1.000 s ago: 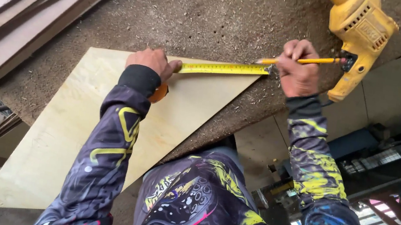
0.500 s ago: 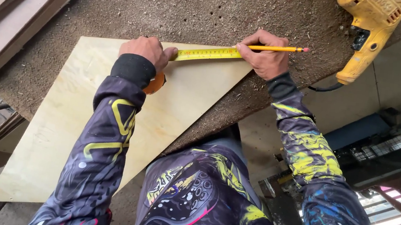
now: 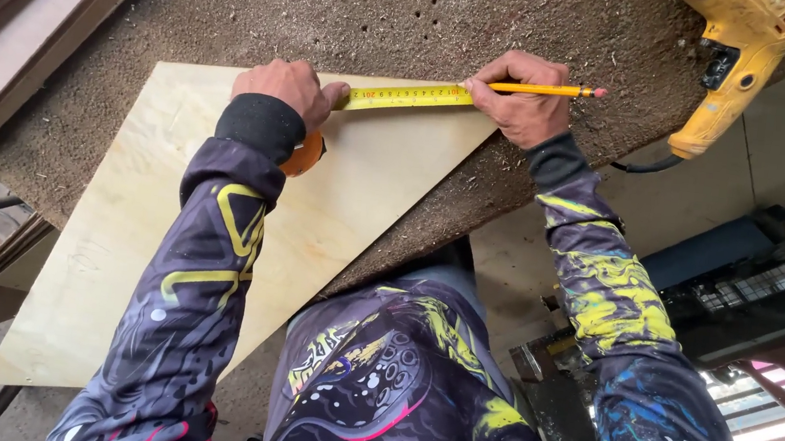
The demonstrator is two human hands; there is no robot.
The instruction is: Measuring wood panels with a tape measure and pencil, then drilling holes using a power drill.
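A pale triangular plywood sheet [image 3: 143,251] lies on a rough brown workbench top [image 3: 367,11]. My left hand [image 3: 284,88] presses an orange tape measure case [image 3: 304,155] onto the sheet. Its yellow blade [image 3: 407,96] runs right along the sheet's far edge. My right hand [image 3: 525,98] grips a yellow pencil [image 3: 550,90] with a pink eraser, its tip down at the blade's end near the sheet's corner. Both arms wear dark patterned sleeves with yellow marks.
A yellow power drill [image 3: 736,63] lies at the bench's far right, its cord trailing off the edge. Long wooden boards [image 3: 31,22] lean along the left. Metal frames [image 3: 767,391] and floor show below at right.
My right hand with the pencil has slid left along the tape, from near the drill to the sheet's corner. The visible tape blade is shorter. The left hand stays on the case.
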